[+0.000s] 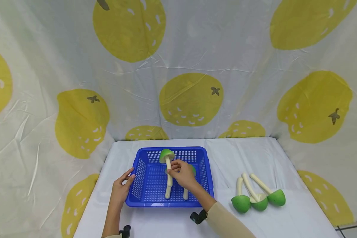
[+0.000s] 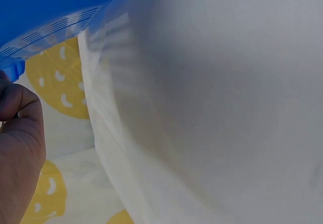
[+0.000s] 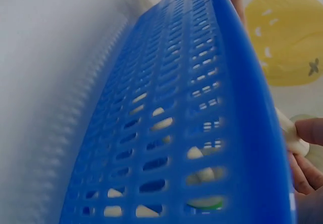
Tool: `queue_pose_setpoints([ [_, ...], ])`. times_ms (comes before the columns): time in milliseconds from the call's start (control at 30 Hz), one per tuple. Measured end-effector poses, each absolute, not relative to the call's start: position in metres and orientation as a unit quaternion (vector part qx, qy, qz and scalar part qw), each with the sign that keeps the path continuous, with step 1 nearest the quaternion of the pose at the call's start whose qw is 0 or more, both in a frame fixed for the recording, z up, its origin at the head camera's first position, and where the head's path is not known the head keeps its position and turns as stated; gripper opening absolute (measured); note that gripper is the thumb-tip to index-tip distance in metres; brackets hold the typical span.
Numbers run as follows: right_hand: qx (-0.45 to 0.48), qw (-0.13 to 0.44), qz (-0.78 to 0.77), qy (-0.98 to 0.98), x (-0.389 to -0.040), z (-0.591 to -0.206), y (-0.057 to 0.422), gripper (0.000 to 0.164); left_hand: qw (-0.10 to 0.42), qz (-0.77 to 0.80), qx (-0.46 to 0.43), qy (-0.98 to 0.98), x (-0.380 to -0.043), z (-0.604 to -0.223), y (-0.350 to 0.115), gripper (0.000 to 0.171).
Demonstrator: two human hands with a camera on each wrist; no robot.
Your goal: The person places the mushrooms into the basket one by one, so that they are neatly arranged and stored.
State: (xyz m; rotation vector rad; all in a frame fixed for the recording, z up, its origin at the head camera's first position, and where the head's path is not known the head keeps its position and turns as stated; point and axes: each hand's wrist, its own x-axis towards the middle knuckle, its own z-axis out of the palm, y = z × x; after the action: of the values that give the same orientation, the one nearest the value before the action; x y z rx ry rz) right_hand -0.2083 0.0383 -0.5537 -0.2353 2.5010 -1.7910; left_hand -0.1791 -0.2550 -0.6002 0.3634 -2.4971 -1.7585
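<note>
Over the blue plastic basket [image 1: 209,185], my right hand [image 1: 183,174] pinches the pale stem of a toy mushroom [image 1: 167,155] with a green cap, its cap pointing up and away. In the right wrist view, thumb and fingers close on the stem end just past the basket rim [image 3: 247,108]. Inside the basket lie more mushrooms; two pale stems, one on the left [image 1: 168,193] and one on the right [image 1: 185,194], show below my hand, which partly hides their caps. My left hand [image 1: 121,188] holds the basket's left rim between thumb and fingers.
To the right of the basket, three green-capped mushrooms lie side by side on the white cloth: a left one [image 1: 241,203], a middle one [image 1: 259,202] and a right one [image 1: 276,197]. A lemon-print curtain [image 1: 193,59] encloses the table at the back and sides.
</note>
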Motion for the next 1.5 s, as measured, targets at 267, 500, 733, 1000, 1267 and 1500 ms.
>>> queue_pose_setpoints([
  [267, -0.054, 0.059, -0.610, 0.788, -0.212, -0.562, 0.023, 0.029, 0.029, -0.552, 0.120, -0.824, -0.180, -0.599, -0.254, 0.051],
  [500, -0.027, 0.070, -0.619, 0.782, -0.213, -0.571, 0.012, 0.028, 0.034, -0.564, 0.115, -0.817, -0.180, -0.599, -0.252, 0.051],
  [733, -0.037, 0.080, -0.633, 0.769, -0.210, -0.575, 0.002, 0.030, 0.029, -0.553, 0.120, -0.824, -0.181, -0.599, -0.252, 0.049],
  [1000, -0.036, 0.091, -0.631, 0.770, -0.209, -0.577, -0.008, 0.028, 0.037, -0.563, 0.114, -0.818, -0.180, -0.599, -0.252, 0.049],
  [1267, -0.028, 0.097, -0.627, 0.772, -0.209, -0.581, -0.014, 0.026, 0.032, -0.561, 0.122, -0.818, -0.179, -0.599, -0.252, 0.049],
  [1500, -0.013, 0.109, -0.623, 0.774, -0.212, -0.585, -0.019, 0.026, 0.021, -0.539, 0.133, -0.831, -0.179, -0.598, -0.254, 0.049],
])
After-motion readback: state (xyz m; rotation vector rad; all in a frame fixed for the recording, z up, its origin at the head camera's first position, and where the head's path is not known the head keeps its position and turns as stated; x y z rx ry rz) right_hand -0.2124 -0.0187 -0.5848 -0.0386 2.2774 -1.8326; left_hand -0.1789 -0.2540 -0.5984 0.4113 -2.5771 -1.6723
